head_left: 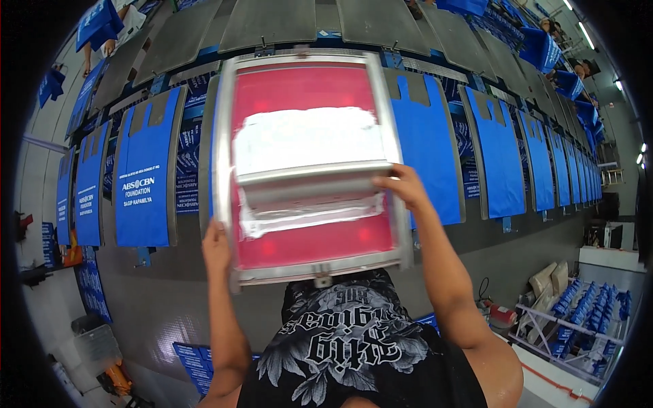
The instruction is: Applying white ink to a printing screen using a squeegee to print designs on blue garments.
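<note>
A screen-printing frame [245, 275] with metal rails and pink mesh [306, 85] is in front of me, overlapping the row of boards. White ink [306, 139] covers a wide band of the mesh, with a ragged strip lower down. A wide metal squeegee [306, 187] lies across the mesh, slightly blurred. My left hand [216, 243] is closed round the frame's left rail, near its lower corner. At the squeegee's right end, my right hand [403, 185] is closed with thumb and fingers on it, just over the right rail. What lies under the frame is mostly hidden.
Blue bags lie on boards either side: a printed one [141, 177] at left, plain ones [428, 149] at right. Bare grey boards [269, 24] form the far row. A cart rack [571, 326] holds blue bundles at lower right. Other people work at the far edges.
</note>
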Demonstrator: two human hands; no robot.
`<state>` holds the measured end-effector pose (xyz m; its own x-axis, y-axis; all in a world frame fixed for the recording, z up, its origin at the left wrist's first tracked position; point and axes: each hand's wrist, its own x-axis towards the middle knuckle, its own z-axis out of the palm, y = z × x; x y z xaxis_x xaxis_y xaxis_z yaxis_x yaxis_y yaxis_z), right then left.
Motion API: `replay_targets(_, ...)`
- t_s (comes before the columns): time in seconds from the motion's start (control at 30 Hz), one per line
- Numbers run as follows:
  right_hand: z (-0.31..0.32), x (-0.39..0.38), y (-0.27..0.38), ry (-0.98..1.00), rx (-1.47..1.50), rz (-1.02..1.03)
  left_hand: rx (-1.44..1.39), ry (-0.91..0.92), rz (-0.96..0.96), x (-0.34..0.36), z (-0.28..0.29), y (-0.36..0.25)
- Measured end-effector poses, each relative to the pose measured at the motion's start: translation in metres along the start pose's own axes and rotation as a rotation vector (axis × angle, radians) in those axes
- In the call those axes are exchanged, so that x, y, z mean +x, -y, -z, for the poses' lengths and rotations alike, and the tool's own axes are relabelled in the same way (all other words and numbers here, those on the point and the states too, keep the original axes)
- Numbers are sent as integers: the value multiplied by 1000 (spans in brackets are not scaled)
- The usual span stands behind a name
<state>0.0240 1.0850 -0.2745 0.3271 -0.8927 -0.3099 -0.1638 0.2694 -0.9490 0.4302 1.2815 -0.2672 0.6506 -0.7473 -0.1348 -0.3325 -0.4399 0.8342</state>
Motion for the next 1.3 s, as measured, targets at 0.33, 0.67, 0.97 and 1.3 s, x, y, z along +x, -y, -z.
replay_targets(0.33,244,-46,-76,-156,85,21,-107,157,-39,-99,-243,-71)
replay_targets(0.67,297,15,-99,-57,-52,15,57,36,14,-105,-287,-73)
replay_targets(0.97,286,14,-122,-30,63,6,-124,54,81,-95,-295,-66)
replay_targets(1.3,280,12,-118,-27,-68,32,329,49,-65,-83,-288,-33)
